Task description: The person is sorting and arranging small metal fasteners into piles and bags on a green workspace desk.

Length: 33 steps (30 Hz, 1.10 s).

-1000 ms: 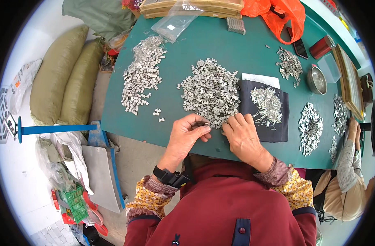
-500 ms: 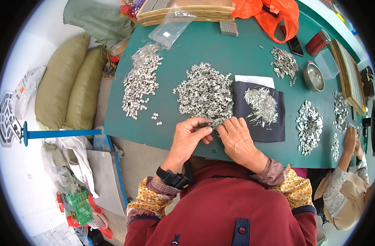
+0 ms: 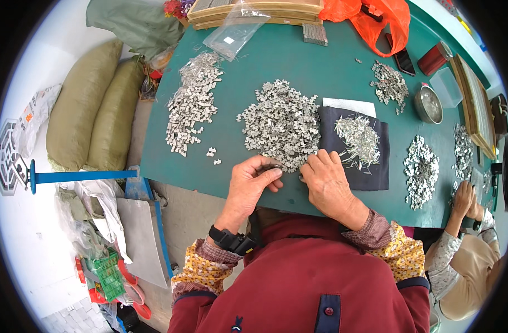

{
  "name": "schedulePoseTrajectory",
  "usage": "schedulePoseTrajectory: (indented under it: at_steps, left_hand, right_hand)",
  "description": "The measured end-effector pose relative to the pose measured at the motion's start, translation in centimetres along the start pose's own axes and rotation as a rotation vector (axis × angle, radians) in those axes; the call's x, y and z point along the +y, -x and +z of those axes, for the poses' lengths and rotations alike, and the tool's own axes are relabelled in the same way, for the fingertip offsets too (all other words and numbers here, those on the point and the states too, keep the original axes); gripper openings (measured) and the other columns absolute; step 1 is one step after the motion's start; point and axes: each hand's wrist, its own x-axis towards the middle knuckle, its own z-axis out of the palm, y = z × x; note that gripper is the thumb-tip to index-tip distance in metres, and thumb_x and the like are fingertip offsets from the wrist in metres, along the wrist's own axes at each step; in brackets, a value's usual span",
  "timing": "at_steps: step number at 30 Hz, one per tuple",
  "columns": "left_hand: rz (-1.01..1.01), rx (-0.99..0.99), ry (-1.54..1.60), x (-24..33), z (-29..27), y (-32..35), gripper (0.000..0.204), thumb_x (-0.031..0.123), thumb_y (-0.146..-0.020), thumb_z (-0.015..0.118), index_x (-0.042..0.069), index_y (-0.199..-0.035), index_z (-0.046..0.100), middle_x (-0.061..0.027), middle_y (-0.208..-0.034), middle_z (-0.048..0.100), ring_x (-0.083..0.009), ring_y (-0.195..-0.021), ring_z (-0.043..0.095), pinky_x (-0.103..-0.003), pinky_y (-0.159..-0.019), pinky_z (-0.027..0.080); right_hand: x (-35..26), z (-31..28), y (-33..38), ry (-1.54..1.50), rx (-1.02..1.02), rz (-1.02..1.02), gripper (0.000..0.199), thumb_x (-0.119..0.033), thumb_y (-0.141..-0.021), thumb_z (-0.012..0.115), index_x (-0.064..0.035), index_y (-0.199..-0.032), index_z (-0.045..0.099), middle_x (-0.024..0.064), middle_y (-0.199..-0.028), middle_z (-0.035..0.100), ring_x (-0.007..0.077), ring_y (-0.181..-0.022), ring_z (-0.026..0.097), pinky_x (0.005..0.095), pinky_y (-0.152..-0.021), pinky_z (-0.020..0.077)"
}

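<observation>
My left hand is closed in a pinch at the near edge of a heap of small grey metal pieces. A small dark metal piece seems to show at its fingertips. To its right, my right hand is also pinched, thumb against fingers; what it holds, if anything, is hidden. The hands are a short gap apart, low over the green table's near edge. Just beyond my right hand, a pile of thin silvery pins lies on a dark folded cloth.
More metal pieces lie to the left, with thin pins behind. Other heaps lie right, near a metal bowl, a red can and a co-worker's hands. Wooden trays and an orange bag stand at the back.
My hands have drawn apart from their meeting point, the right moving a little right and toward me. The co-worker's hands have come nearer. The view has shifted slightly.
</observation>
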Motion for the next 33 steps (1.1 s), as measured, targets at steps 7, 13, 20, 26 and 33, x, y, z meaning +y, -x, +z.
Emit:
schedulePoseTrajectory:
  at_steps: [7, 13, 20, 26, 33]
  left_hand:
    - [0.022, 0.006, 0.01, -0.2, -0.2, 0.0, 0.013, 0.001, -0.089, 0.068, -0.004, -0.1, 0.068, -0.0098, -0.081, 0.069, -0.0165, -0.069, 0.068, -0.027, -0.061, 0.055]
    - [0.056, -0.07, 0.061, 0.7, 2.1, -0.6, 0.011, 0.0, -0.09, 0.067, -0.004, -0.1, 0.067, -0.0096, -0.083, 0.07, -0.0162, -0.071, 0.069, -0.027, -0.061, 0.056]
    - [0.096, -0.082, 0.132, 1.2, 3.9, -1.1, 0.011, -0.001, -0.09, 0.066, -0.004, -0.101, 0.068, -0.01, -0.085, 0.07, -0.0168, -0.072, 0.069, -0.028, -0.061, 0.055]
    - [0.098, -0.084, 0.166, 0.8, 4.4, -1.4, 0.01, -0.002, -0.089, 0.066, -0.004, -0.099, 0.068, -0.0102, -0.089, 0.069, -0.0175, -0.072, 0.068, -0.028, -0.06, 0.055]
    - [0.083, -0.096, 0.154, 0.5, 4.8, -1.0, 0.009, -0.003, -0.089, 0.065, -0.004, -0.097, 0.069, -0.0098, -0.09, 0.068, -0.0175, -0.073, 0.068, -0.028, -0.061, 0.055]
  right_hand:
    - [0.0, -0.3, -0.5, -0.11, -0.031, 0.027, 0.013, -0.002, -0.073, 0.065, -0.004, -0.084, 0.058, 0.0113, -0.087, 0.052, 0.029, -0.086, 0.049, 0.0395, -0.075, 0.0375]
    - [-0.2, -1.2, -1.7, -0.591, 0.22, 0.242, 0.011, -0.002, -0.083, 0.064, -0.0007, -0.091, 0.057, 0.0134, -0.086, 0.055, 0.0328, -0.082, 0.053, 0.0423, -0.073, 0.0435]
    - [0.1, -1.6, -1.0, -0.67, 0.306, 0.351, 0.011, -0.003, -0.086, 0.064, -0.0008, -0.093, 0.057, 0.0133, -0.084, 0.055, 0.0313, -0.077, 0.054, 0.0405, -0.068, 0.0445]
    - [0.5, -1.1, -0.3, -0.731, 0.308, 0.398, 0.012, -0.001, -0.086, 0.065, -0.0013, -0.093, 0.056, 0.0117, -0.082, 0.054, 0.0291, -0.073, 0.054, 0.0392, -0.066, 0.0445]
    - [0.1, -0.7, 0.4, -0.713, 0.357, 0.377, 0.011, 0.002, -0.085, 0.064, -0.0012, -0.092, 0.056, 0.0115, -0.082, 0.055, 0.0292, -0.074, 0.055, 0.0392, -0.067, 0.0452]
